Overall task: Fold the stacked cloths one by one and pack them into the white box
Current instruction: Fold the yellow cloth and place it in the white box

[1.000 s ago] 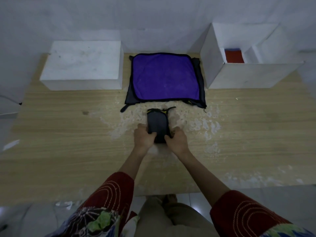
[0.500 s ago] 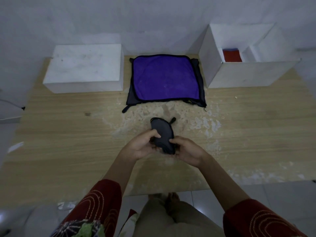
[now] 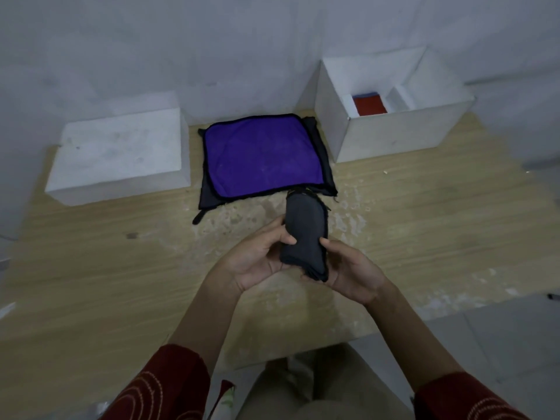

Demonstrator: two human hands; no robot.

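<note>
1. Head view: a folded dark grey cloth (image 3: 304, 237) is held clear of the pale wooden bench (image 3: 91, 268), just in front of the person.
2. The left hand (image 3: 257, 259) cups the bundle's left edge from below, with the thumb laid across the top. The right hand (image 3: 351, 274) takes the near right corner in the same way. The fingers (image 3: 288, 237) of both hands are curled and clamped on the cloth.
3. The bundle is long and narrow. Its long axis runs away from the person, and the far end points at the near edge of the purple square cloth (image 3: 260, 156). That cloth lies flat on a darker cloth (image 3: 325, 165) at the back of the bench, and both seem yet to be folded.
4. The open white box (image 3: 394, 137) stands at the back right, well apart from the hands, ahead and to the right of the bundle. A red folded cloth (image 3: 370, 105) lies in its left compartment.
5. The folding looks done, so the carry to the box should be next. The right hand is the nearer one. The bundle must go forward and right, then over the box's front wall. The loose layers at its near end could spring open if the grip slackens.
6. A closed white block (image 3: 121, 156) sits at the back left, away from that path.
</note>
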